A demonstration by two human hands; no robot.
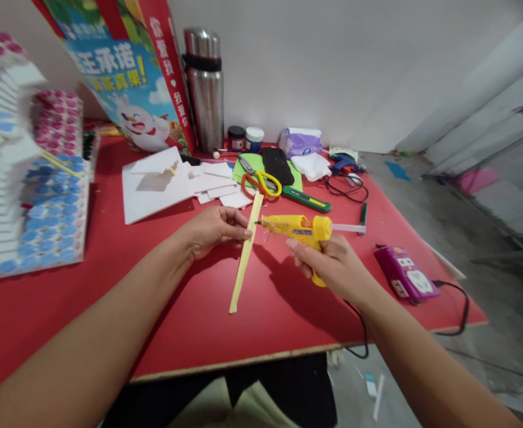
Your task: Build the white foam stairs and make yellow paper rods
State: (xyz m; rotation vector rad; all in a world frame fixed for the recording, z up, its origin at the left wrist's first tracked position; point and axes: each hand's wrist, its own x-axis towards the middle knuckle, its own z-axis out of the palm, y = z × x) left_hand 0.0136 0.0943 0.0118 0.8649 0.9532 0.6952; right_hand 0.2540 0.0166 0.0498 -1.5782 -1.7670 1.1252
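My left hand [214, 230] pinches a long pale yellow strip [246, 254] near its middle, holding it tilted above the red table [65, 297]. My right hand [330, 264] is wrapped round the handle of a yellow glue gun [299, 228]. The gun's nozzle points left and touches the strip just above my left fingertips. A white glue stick juts from the back of the gun. Its black cord drops over the table's front edge.
White foam pieces [163, 184], scissors with red and yellow handles [259, 181], a black phone [277, 165], a green cutter [306, 200] and a steel flask [204, 89] lie behind. A purple power strip [404, 273] sits right. A model with blue and pink dots [30, 178] stands left.
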